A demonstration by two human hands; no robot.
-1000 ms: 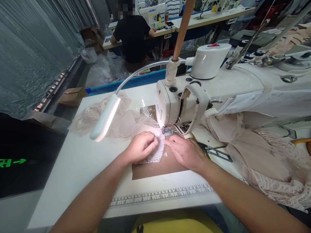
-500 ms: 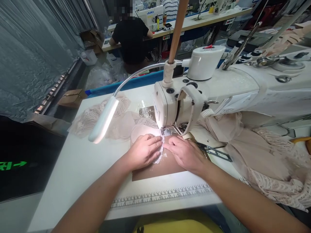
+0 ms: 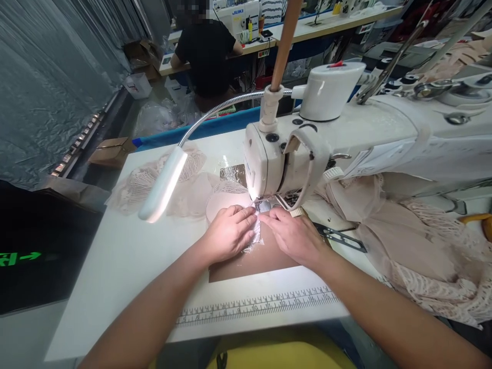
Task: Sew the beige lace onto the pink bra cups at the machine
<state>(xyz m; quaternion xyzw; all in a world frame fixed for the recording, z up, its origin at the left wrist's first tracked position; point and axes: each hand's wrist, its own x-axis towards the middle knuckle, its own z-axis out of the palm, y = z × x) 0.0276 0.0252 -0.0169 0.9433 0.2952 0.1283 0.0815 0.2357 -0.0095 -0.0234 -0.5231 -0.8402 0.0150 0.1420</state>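
My left hand (image 3: pixel 230 230) lies with its fingers stretched over a pale pink cloth piece (image 3: pixel 219 204) and the edge of a white strip (image 3: pixel 255 234). My right hand (image 3: pixel 294 233) is on the other side of the strip, its index finger extended toward it and the other fingers partly bent. Both hands rest just before the presser foot (image 3: pixel 258 206) of a white sewing machine (image 3: pixel 265 159). Under them is a brown sheet (image 3: pixel 230 270) on the white table (image 3: pixel 115 271). The cloth beneath my fingers is partly hidden.
A lit gooseneck lamp (image 3: pixel 163 184) hangs over lace fabric (image 3: pixel 142 187) at left. More lace fabric (image 3: pixel 415 246) is heaped at right, near a dark slotted metal bar (image 3: pixel 344 240). A printed ruler (image 3: pixel 257 307) runs along the front edge. A person (image 3: pixel 205 56) sits beyond the table.
The white strip has moved forward toward the presser foot, and its near end sits farther from me. My hands have stayed close beside it. The view has shifted slightly.
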